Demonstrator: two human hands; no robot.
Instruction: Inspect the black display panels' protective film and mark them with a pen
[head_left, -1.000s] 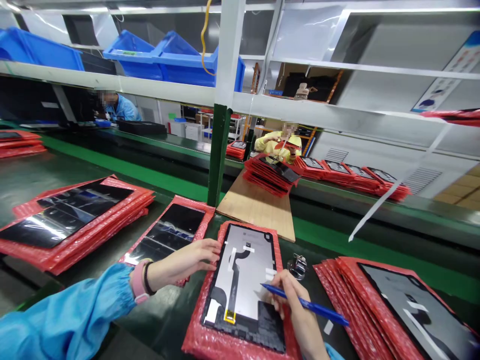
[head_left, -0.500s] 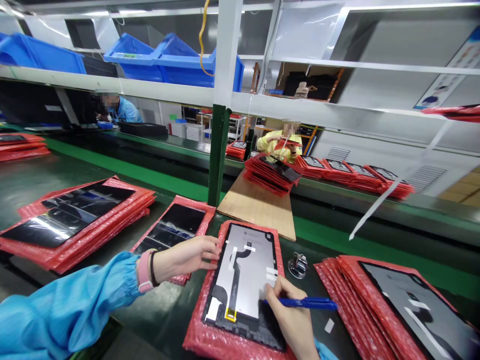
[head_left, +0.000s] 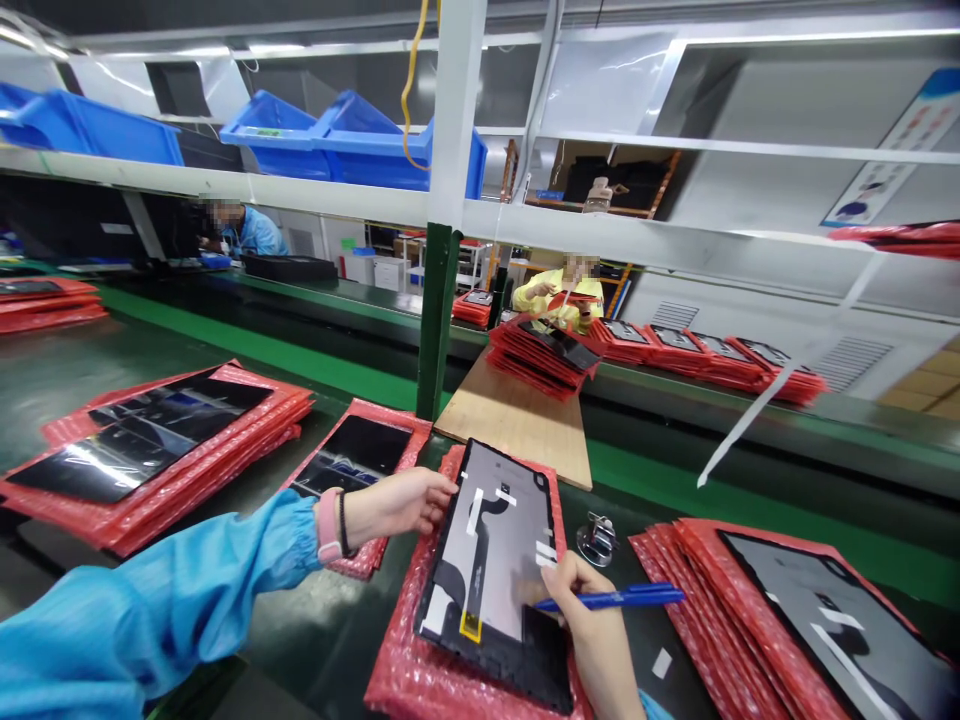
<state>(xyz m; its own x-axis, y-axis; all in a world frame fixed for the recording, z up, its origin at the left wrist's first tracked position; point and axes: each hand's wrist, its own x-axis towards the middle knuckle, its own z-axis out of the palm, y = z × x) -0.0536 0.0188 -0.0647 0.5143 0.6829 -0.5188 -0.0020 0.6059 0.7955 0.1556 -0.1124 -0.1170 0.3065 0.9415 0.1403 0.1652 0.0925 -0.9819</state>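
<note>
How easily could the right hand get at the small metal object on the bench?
Probably yes: the small metal object sits just beyond the right hand, nothing visible between, though that hand holds a blue pen.

A screen (head_left: 499,560) lies over a bubble-wrap bag (head_left: 396,655), between the left hand (head_left: 407,503) and the right hand (head_left: 592,620). To the left lies a screen stack (head_left: 169,450), to the right a second stack (head_left: 787,610); behind, a pile (head_left: 541,358) rests on a board (head_left: 521,430).
</note>
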